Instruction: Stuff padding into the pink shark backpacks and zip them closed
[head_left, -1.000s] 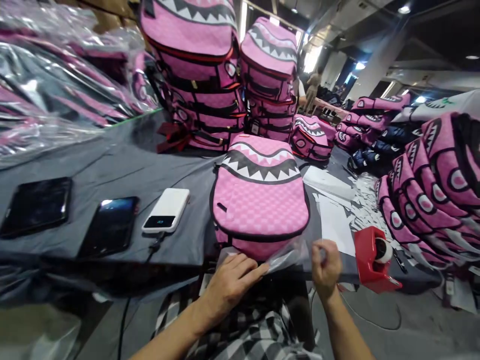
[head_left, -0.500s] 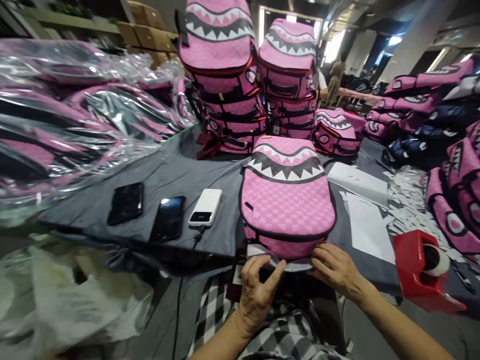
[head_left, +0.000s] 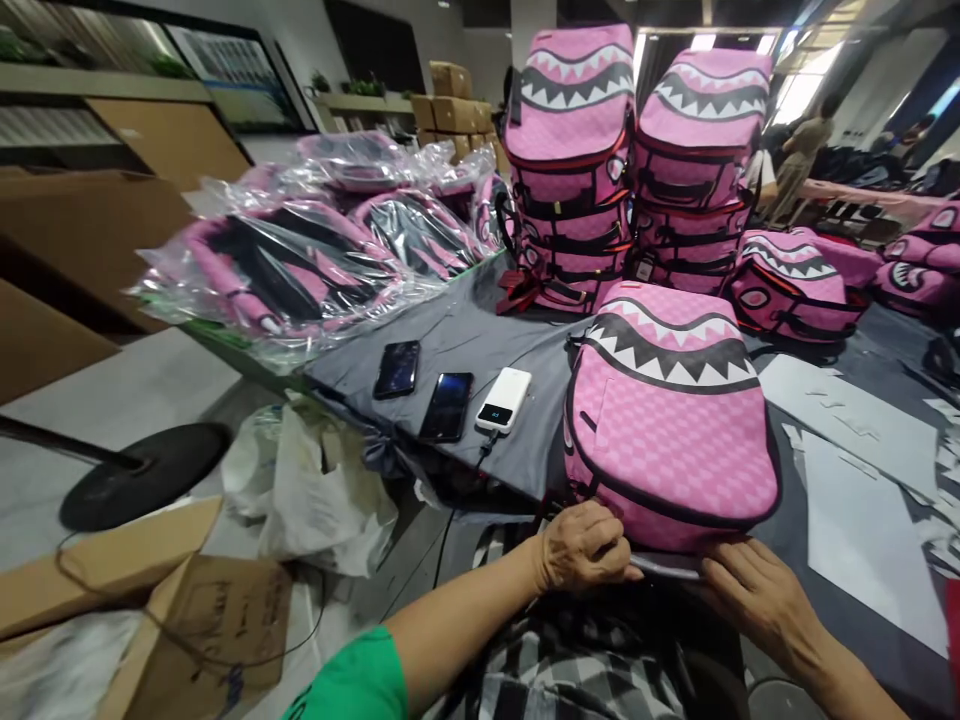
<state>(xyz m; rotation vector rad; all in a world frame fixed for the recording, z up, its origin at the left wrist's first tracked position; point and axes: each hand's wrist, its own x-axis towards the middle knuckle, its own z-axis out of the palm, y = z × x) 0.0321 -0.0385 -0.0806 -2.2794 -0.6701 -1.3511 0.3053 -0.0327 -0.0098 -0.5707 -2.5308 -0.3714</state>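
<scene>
A pink checkered backpack with a black-and-white shark-tooth band lies front up on the grey-covered table. Under its near edge shows a narrow strip of pale sheet, most of it hidden by the bag. At the bag's lower left corner, my left hand is closed with curled fingers, its thumb by the strip. My right hand pinches at the strip's right end, its fingertips partly hidden against the bag's bottom.
Two stacks of matching backpacks stand behind. Left of the bag lie two phones and a white power bank with a cable. White paper sheets lie right. Plastic-wrapped bags fill the far left; a cardboard box is below.
The view has swung left, so the table and bags sit further right. My left hand's fingers, spread before, are now curled at the bag's lower edge. My right hand stays at the edge.
</scene>
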